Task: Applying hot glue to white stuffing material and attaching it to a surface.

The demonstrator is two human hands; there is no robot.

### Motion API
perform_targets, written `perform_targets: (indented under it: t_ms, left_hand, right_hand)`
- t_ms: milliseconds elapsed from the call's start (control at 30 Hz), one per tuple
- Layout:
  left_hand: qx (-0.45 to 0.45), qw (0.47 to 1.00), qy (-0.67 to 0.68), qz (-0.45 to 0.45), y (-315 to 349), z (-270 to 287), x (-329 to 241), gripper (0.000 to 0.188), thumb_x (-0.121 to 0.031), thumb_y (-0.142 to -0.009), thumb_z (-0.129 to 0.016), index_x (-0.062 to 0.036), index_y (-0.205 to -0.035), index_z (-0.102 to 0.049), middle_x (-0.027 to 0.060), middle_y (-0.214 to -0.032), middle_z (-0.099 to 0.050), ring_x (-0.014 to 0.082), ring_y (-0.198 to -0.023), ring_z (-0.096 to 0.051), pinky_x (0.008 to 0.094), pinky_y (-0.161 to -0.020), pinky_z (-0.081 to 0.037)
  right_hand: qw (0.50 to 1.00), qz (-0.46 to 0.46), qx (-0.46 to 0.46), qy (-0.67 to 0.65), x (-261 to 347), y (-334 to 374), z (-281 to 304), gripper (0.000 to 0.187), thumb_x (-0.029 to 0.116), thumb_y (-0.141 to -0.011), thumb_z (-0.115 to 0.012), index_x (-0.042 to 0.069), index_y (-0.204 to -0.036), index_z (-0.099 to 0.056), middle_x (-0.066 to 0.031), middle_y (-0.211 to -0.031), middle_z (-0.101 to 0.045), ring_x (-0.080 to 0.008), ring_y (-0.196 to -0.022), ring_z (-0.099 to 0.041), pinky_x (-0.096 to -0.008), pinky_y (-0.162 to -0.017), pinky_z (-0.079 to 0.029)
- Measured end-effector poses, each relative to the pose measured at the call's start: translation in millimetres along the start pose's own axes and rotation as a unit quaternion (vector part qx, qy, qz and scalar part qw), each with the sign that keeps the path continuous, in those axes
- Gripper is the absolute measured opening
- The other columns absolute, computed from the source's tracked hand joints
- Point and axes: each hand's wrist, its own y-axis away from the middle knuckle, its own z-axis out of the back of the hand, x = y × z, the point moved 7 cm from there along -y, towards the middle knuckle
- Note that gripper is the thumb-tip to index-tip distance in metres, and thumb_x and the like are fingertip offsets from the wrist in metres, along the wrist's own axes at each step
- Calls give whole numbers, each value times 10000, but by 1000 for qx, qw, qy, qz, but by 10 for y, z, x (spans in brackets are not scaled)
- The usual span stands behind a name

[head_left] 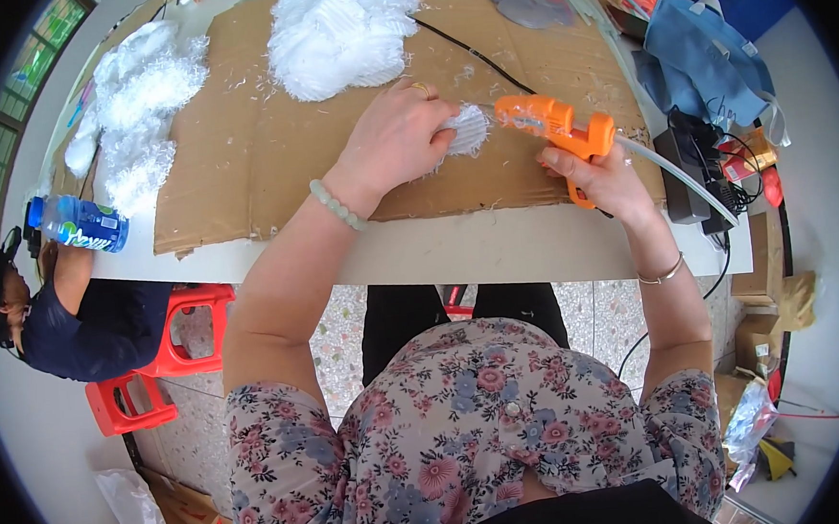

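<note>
My right hand is wrapped round the handle of an orange hot glue gun. A whitish glue stick runs out of the gun's back end toward the lower right. The gun's nozzle points left, close to a small white ribbed piece of fabric-like material. My left hand holds that piece with its fingers curled, and they hide part of it. Both hands are over a sheet of brown cardboard on the table.
Two white heaps lie on the cardboard, a fluffy pile at left and a ribbed stack at the back. A blue bag and black power adapters are at right. Another person sits at left near a blue-labelled bottle.
</note>
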Motion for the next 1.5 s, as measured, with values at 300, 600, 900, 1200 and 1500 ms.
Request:
perform_targets:
  t_ms: [300, 600, 900, 1200, 1500]
  left_hand:
    - [-24, 1000, 3, 6, 18, -77, 16, 160, -89, -703, -654, -70, -861, -639, 74, -796, -576, 262, -782, -559, 356, -704, -459]
    - [-35, 999, -5, 30, 6, -114, 42, 193, -78, -704, -655, -84, -896, -630, 60, -818, -582, 254, -789, -567, 351, -707, -464]
    - [-33, 998, -9, 44, 10, -128, 68, 192, -84, -703, -655, -87, -892, -621, 59, -820, -586, 254, -791, -567, 354, -702, -466]
    - [-37, 998, -26, 47, 8, -132, 72, 174, -112, -700, -663, -118, -874, -655, 43, -806, -610, 244, -825, -579, 348, -703, -475]
    - [-33, 998, -26, 43, 7, -148, 82, 76, -115, -705, -661, -138, -778, -663, 37, -790, -604, 236, -817, -574, 349, -680, -466]
  right_hand:
    - [994, -2, -10, 110, 19, 72, -10, 278, 200, -817, -671, 34, -1025, -590, 37, -777, -542, -52, -690, -466, -217, -607, -408]
    - [994, -45, 1, 103, -34, 55, 14, 259, 171, -838, -640, 39, -1054, -585, 51, -757, -524, -35, -662, -443, -199, -581, -376]
    - [993, -69, 4, 100, -67, 9, 0, 264, 176, -826, -649, 37, -1041, -585, 49, -760, -519, -38, -669, -441, -203, -588, -377]
    - [989, -34, -9, 146, 16, -92, -16, 259, 202, -811, -668, 25, -986, -596, 25, -762, -542, -64, -698, -467, -229, -637, -411]
    - [986, 3, -24, 165, 58, -89, 22, 243, 184, -818, -655, 17, -984, -595, 12, -750, -564, -67, -691, -498, -227, -642, -422]
